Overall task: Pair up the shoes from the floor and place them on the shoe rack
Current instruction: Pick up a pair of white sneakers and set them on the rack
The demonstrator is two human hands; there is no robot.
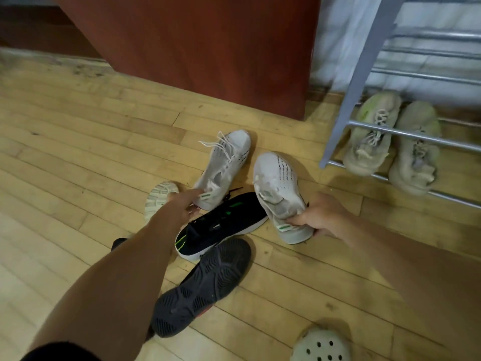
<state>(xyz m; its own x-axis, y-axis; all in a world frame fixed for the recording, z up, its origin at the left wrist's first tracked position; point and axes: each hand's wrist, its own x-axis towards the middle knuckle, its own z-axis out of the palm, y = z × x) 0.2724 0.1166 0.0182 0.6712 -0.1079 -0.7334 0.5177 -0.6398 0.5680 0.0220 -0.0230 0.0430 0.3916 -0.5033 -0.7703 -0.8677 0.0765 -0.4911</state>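
Closest to me, nearer than my right hand (pixel 321 214) and a little to its right, a pale clog (pixel 321 346) with round holes lies on the wooden floor (pixel 65 152). Beside my left forearm, nearer than my left hand (pixel 186 204), a dark shoe (pixel 205 285) lies sole up. Just past it, between my two hands, sits a black sneaker (pixel 221 225) with green marks, upright, its toe pointing toward my right hand.

My right hand is curled round the heel of the right white sneaker (pixel 279 196), fingers hooked into the collar. Its toe points away from me and its sole is on or close to the floor. My left hand reaches out to the heel of the left white sneaker (pixel 225 165), fingertips touching it. I cannot tell whether they have closed on it. That shoe lies on the floor with its laces loose and its toe pointing away. The two white sneakers are near each other but apart.

Just left of my left hand, a pale shoe (pixel 160 198) shows its ridged sole.

Beyond my right hand and to its right stands the shoe rack (pixel 359 82), grey with metal rails. A beige sneaker (pixel 371 136) and a second beige sneaker (pixel 416 149) rest side by side on its lowest rails. Beyond my left hand rises a red-brown cabinet (pixel 208 43).
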